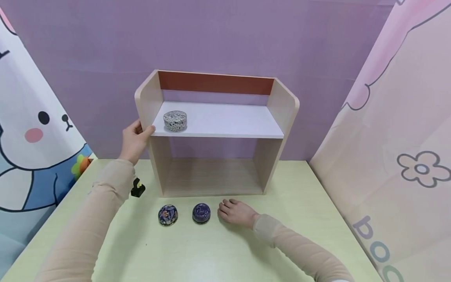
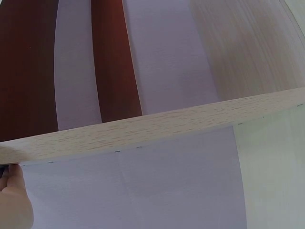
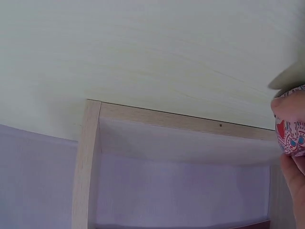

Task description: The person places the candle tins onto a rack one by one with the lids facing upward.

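A small two-tier wooden shelf stands on the table. My left hand grips the front edge of its left side panel, thumb at the upper board's level; the left wrist view shows that panel edge-on. On the upper board, at the left, sits a round black-and-white patterned tin. Before the shelf lie a dark floral tin and a purple patterned tin. My right hand, right of these, holds a round red, white and blue patterned tin, hidden under the hand in the head view.
The pale table reaches to a purple backdrop. Printed curtains flank it on both sides. A small black and yellow object shows beside the left sleeve.
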The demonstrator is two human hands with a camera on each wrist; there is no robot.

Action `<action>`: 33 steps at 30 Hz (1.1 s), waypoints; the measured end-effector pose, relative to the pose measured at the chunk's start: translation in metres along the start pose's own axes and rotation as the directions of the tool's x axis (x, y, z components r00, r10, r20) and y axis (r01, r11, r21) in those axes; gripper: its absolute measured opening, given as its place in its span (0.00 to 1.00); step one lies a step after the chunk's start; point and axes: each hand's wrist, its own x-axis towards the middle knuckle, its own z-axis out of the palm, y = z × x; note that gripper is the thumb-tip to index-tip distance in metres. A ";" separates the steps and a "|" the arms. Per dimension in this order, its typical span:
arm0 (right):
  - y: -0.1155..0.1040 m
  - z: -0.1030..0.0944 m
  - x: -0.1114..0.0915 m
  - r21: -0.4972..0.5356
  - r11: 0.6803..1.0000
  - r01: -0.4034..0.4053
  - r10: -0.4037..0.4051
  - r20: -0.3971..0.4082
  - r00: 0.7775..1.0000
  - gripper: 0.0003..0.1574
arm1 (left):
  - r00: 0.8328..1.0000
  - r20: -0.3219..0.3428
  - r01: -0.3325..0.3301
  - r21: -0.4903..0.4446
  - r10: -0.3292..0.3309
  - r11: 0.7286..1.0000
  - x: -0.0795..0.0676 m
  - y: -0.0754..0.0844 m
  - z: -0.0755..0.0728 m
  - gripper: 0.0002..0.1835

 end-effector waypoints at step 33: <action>0.030 -0.006 -0.002 0.882 -0.031 -0.470 0.579 0.399 0.711 0.45 | 1.000 0.019 0.019 -0.003 -0.019 1.000 -0.001 0.002 0.000 0.28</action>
